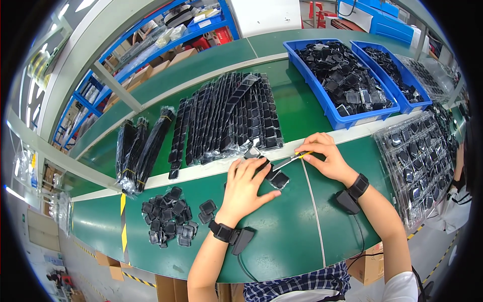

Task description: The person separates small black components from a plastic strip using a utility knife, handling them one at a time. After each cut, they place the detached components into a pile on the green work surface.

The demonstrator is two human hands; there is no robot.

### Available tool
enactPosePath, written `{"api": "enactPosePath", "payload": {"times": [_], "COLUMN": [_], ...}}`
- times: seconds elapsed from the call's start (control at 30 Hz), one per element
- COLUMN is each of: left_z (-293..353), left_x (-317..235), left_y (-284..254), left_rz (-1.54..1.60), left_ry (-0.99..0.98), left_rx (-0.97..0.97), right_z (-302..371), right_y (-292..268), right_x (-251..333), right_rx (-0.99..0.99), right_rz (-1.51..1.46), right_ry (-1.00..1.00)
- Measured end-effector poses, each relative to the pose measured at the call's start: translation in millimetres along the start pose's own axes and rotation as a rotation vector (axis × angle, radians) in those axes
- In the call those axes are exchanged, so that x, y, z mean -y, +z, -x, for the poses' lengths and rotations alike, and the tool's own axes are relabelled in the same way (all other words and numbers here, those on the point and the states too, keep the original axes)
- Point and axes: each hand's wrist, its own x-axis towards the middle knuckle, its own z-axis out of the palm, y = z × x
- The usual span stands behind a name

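My left hand (244, 189) lies with its fingers spread over a short strip of black square pieces in clear film, pressing on it. Part of that strip is hidden beneath the fingers. One black square piece (279, 180) shows just right of the fingertips. My right hand (327, 157) pinches a slim yellow-handled tool with a grey blade-like end (286, 163), which reaches toward the strip beside my left fingers. Whether it is a knife or scissors I cannot make out. Loose black square pieces lie in a heap (168, 216) left of my left wrist, with a few others (207, 210) nearer it.
Many long strips of black squares (229, 116) lie beyond my hands, beside banded bundles (151, 146). Two blue bins (347, 121) of black pieces stand at the far right. Clear trays (410, 166) of pieces lie at the right. A white rail (201, 170) crosses the green table (271, 241).
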Motion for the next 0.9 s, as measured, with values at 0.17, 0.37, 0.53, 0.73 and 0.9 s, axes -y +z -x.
{"api": "enactPosePath", "payload": {"times": [0.17,0.37,0.53,0.73,0.9], "left_z": [1.0,-0.7,-1.1,1.5,1.8], "left_x": [1.0,6.0,11.8,22.8,22.7], "left_y": [3.1,-3.7,-2.5,7.2,7.9], "left_rz": [0.125,0.164,0.36,0.403,0.409], "left_ry": [-0.07,-0.049,-0.099,-0.163,-0.174], "left_rx": [0.017,0.036,0.019,-0.019,-0.022], "right_z": [1.6,4.5,3.8,3.8,3.5], "right_y": [1.6,7.9,18.6,22.0,24.1], "right_x": [-0.9,1.6,11.6,13.7,14.6], "right_rx": [0.04,0.143,0.22,0.234,0.231], "right_rz": [0.136,0.242,0.249,0.247,0.246], "right_ry": [-0.068,-0.146,-0.186,-0.208,-0.202]}}
